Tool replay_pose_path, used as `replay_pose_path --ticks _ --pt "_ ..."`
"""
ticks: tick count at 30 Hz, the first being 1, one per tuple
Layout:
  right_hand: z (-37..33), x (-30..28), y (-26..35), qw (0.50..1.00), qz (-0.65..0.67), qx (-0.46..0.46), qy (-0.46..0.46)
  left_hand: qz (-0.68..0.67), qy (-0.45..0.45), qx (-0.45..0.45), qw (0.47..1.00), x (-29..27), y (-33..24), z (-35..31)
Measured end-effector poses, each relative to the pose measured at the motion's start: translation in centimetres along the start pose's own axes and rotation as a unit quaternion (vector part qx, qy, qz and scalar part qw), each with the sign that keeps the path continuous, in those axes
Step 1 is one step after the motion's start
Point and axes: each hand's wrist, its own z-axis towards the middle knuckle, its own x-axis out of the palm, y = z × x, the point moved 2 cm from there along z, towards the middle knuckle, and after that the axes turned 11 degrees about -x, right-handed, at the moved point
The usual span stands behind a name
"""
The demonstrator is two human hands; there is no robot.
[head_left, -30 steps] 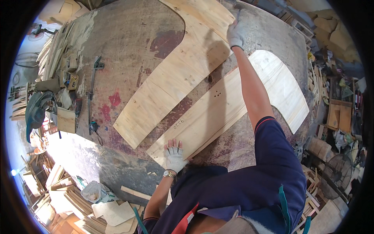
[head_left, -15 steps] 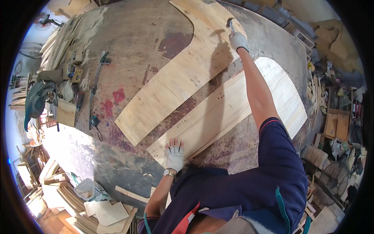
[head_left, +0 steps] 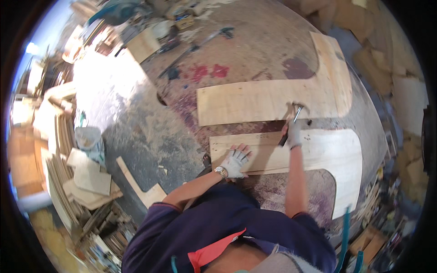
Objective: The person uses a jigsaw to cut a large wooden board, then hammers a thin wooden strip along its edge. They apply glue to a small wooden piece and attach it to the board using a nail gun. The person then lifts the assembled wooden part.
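Note:
Two pale L-shaped plywood panels lie side by side on a stained work table (head_left: 150, 118). My left hand (head_left: 235, 163), in a white glove with bare fingertips, rests with fingers spread on the left part of the near panel (head_left: 327, 150). A hammer (head_left: 297, 113) with a dark handle is held in my gloved right hand (head_left: 294, 134). That hand hangs over the near panel's far edge, and the hammer head overlaps the far panel (head_left: 255, 100) in the view. Whether the head touches that panel I cannot tell.
Toward the far left lie a long clamp (head_left: 195, 48), a tape measure (head_left: 173, 73) and a small plywood board (head_left: 143, 44). A plastic tub (head_left: 88, 137) and stacked plywood offcuts (head_left: 92, 175) stand at left. A narrow curved strip (head_left: 132, 177) lies nearer me.
The view has turned, so the panels now lie nearly level across it. My right hand has brought the hammer back from the far panel's outer end toward me. My left hand remains on the near panel.

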Motion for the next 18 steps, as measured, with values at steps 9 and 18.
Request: replay_pose_path --ticks 9,18 --pt "-13.6 8.7 -8.0 0.992 -0.015 -0.021 -0.127 -0.416 0.022 -0.04 0.908 -1.6 3.8 1.5" --pt "-17.8 18.8 -7.1 0.943 -0.167 -0.254 -0.133 -0.525 0.146 -0.145 0.826 -11.5 8.0 0.7"
